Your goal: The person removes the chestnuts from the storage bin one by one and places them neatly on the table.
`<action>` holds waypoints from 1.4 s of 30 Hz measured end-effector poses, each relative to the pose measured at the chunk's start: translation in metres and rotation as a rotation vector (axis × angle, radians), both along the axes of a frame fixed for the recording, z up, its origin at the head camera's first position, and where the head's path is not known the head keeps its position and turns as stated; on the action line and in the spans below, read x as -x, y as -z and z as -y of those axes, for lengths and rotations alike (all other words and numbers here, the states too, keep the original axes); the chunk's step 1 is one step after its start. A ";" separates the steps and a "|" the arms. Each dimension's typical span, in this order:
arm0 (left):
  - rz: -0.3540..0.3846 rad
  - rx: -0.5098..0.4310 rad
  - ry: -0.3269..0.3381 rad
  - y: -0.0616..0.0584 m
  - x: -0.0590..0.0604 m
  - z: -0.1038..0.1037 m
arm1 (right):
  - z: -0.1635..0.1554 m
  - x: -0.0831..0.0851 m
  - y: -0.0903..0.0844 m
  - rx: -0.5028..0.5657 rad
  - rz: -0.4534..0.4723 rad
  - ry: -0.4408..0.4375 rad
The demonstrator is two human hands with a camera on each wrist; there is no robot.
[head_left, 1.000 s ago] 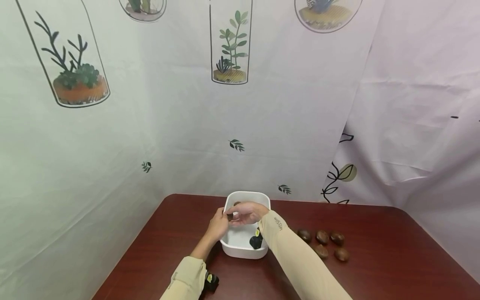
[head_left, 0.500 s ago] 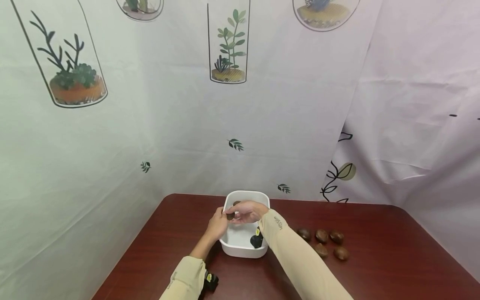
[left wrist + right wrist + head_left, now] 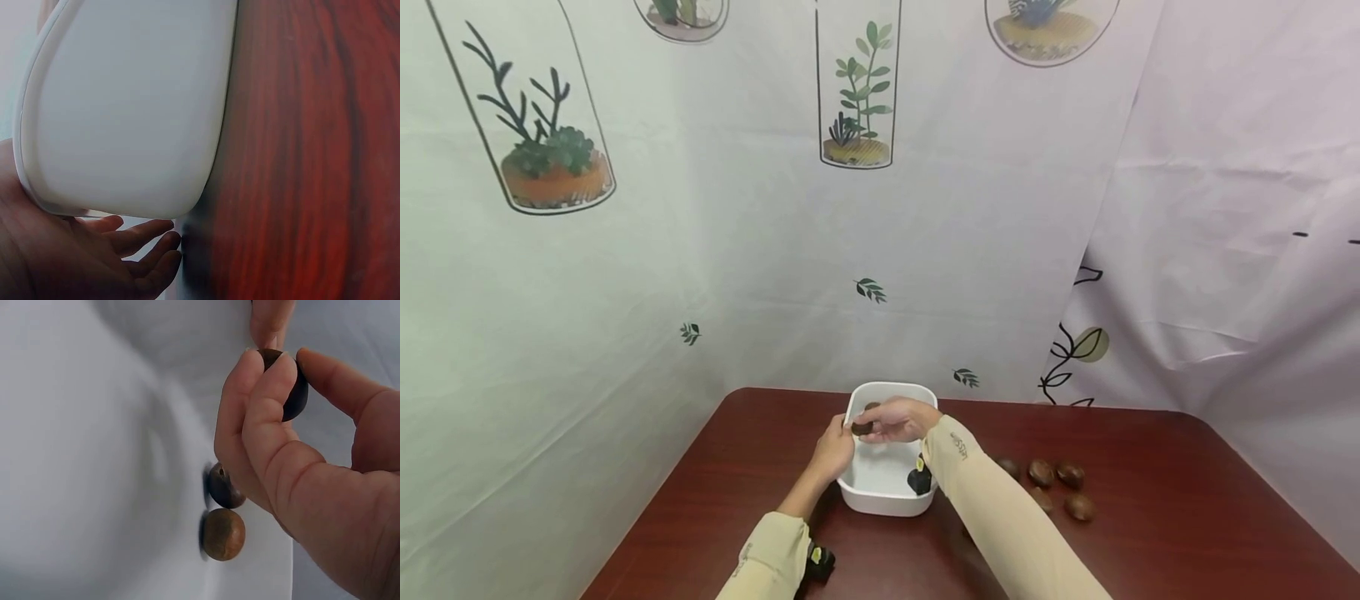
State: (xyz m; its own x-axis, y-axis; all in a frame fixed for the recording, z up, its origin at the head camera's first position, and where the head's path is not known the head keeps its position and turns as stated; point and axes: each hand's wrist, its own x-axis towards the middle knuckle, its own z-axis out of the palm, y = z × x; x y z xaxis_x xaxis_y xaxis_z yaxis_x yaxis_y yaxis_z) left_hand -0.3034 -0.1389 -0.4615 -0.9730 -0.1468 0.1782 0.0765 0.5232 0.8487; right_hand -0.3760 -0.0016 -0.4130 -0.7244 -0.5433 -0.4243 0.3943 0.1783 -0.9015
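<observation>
right hand (image 3: pixel 897 419) pinched a dark nut (image 3: pixel 291 392) betw. thumb & fingertips, held over white tub (image 3: pixel 880 493). two nuts (image 3: pixel 223 534) lay in tub just below. left hand (image 3: pixel 832 450), fingers relaxed, rested against tub's outer wall.

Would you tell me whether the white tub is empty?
Not empty: two brown nuts lie inside the white tub, below the right hand.

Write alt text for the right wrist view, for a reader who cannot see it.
The right hand pinches a dark brown chestnut between its fingertips, above the inside of a white tub. Two more chestnuts lie side by side on the tub's floor, just below the fingers.
</observation>
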 end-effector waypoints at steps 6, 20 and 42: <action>0.000 0.003 0.006 0.000 0.000 0.000 | -0.006 -0.001 -0.005 -0.004 -0.006 0.005; 0.004 -0.009 -0.005 0.001 0.000 0.000 | -0.050 -0.022 -0.031 0.016 -0.125 0.002; 0.016 -0.008 0.000 0.000 0.003 0.003 | -0.167 -0.103 -0.034 -0.022 -0.394 -0.040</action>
State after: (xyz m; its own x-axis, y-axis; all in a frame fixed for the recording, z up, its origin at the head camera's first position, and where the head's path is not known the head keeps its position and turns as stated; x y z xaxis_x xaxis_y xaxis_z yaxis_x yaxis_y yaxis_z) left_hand -0.3062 -0.1420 -0.4615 -0.9758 -0.1477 0.1613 0.0629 0.5167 0.8538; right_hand -0.2729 0.1656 -0.3791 -0.8127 -0.5681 -0.1298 0.0111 0.2075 -0.9782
